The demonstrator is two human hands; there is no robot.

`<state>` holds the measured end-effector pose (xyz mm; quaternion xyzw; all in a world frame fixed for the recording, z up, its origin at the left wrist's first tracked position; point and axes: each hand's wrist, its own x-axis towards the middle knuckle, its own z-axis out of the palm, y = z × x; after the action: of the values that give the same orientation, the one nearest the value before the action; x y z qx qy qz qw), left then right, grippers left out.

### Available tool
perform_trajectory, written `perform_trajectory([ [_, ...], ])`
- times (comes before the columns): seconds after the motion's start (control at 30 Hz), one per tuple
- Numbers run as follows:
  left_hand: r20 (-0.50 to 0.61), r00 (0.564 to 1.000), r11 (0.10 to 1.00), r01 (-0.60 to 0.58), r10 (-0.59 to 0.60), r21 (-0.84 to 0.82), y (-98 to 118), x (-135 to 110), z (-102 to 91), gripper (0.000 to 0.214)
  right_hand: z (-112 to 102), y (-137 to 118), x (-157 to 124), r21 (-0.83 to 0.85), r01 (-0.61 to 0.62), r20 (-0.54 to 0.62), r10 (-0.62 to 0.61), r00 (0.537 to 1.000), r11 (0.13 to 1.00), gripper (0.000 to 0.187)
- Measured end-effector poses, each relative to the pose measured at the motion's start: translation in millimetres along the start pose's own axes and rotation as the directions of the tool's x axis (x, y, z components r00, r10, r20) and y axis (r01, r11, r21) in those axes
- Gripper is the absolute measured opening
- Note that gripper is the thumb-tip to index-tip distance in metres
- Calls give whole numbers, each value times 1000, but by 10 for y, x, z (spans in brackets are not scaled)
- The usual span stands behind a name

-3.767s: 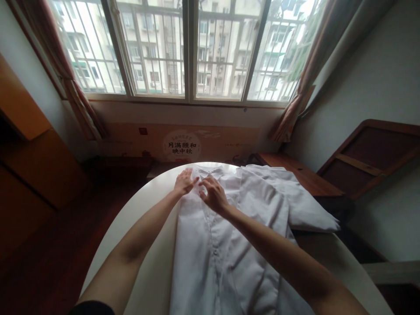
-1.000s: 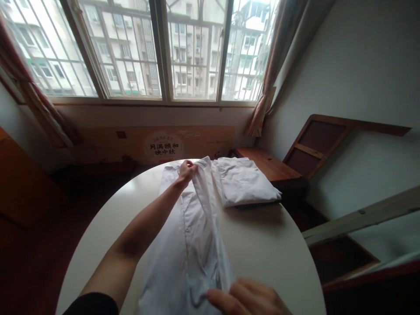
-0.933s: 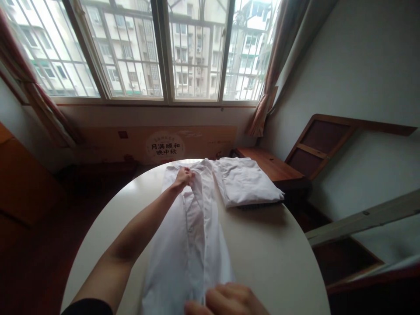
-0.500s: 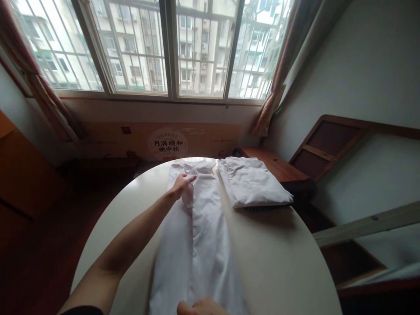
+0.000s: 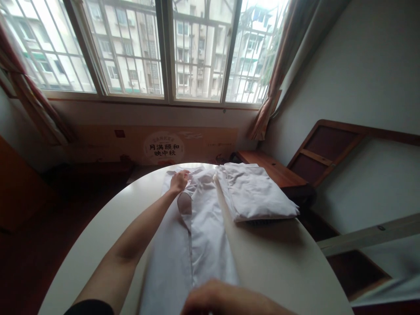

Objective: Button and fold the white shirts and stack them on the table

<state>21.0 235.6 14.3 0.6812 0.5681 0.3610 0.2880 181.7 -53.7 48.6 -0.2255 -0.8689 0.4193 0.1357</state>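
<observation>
A white shirt (image 5: 200,236) lies lengthwise on a round white table (image 5: 278,267), folded into a narrow strip with its collar at the far end. My left hand (image 5: 179,180) reaches out to the collar and its fingers are closed on the cloth there. My right hand (image 5: 223,299) rests on the shirt's near end at the bottom edge of the view; its fingers are hidden. A second white garment (image 5: 254,194) lies folded on the table to the right of the shirt.
Beyond the table stand a barred window (image 5: 164,48), curtains at both sides, and a cardboard panel with printed characters (image 5: 164,146) under the sill. A low wooden bench (image 5: 269,168) and a leaning wooden frame (image 5: 328,151) stand at the right wall.
The raised right half of the shirt has been laid down flat over the left. My left hand has moved from the fold to the collar. My right hand stays at the near end.
</observation>
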Motion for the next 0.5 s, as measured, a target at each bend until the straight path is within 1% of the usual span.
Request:
perform_trajectory([
  [0.03, 3, 998, 992, -68, 68, 110, -26, 61, 11, 30, -173, 76, 65, -17, -33, -174, 29, 984, 999, 28],
  [0.07, 32, 990, 963, -141, 138, 230, -45, 110, 29, 37, -375, 184, 142, -46, -108, -392, 82, 916, 993, 33],
  [0.1, 69, 977, 906, -214, 203, 365, -53, 146, 56, 44, -592, 326, 228, -65, -195, -577, 122, 807, 979, 36],
  [0.13, 108, 961, 829, -275, 255, 487, -52, 171, 93, 48, -808, 496, 319, -90, -282, -707, 138, 693, 955, 39],
  [0.17, 139, 946, 754, -317, 292, 576, -42, 189, 138, 49, -1011, 685, 412, -119, -374, -772, 151, 617, 920, 46],
  [0.2, 153, 936, 703, -339, 316, 625, -26, 204, 186, 47, -1189, 879, 503, -134, -469, -801, 184, 570, 873, 55],
  [0.23, 163, 927, 666, -358, 338, 654, -7, 219, 234, 43, -1335, 1065, 591, -142, -557, -809, 228, 541, 818, 62],
  [0.27, 174, 918, 641, -376, 357, 669, 11, 238, 277, 38, -1446, 1234, 672, -168, -624, -797, 267, 541, 763, 69],
  [0.3, 185, 910, 623, -392, 371, 677, 28, 265, 314, 35, -1522, 1378, 746, -202, -675, -774, 307, 554, 709, 74],
  [0.37, 166, 912, 623, -380, 374, 684, 50, 347, 355, 32, -1586, 1583, 869, -290, -719, -711, 361, 603, 632, 79],
  [0.4, 124, 925, 646, -342, 359, 683, 58, 401, 359, 32, -1587, 1650, 918, -335, -718, -673, 378, 636, 610, 80],
  [0.47, -20, 956, 730, -210, 292, 651, 75, 520, 338, 32, -1558, 1736, 996, -423, -688, -585, 401, 705, 590, 80],
  [0.5, -94, 964, 775, -139, 248, 616, 87, 575, 316, 33, -1540, 1766, 1028, -465, -665, -537, 411, 737, 585, 79],
])
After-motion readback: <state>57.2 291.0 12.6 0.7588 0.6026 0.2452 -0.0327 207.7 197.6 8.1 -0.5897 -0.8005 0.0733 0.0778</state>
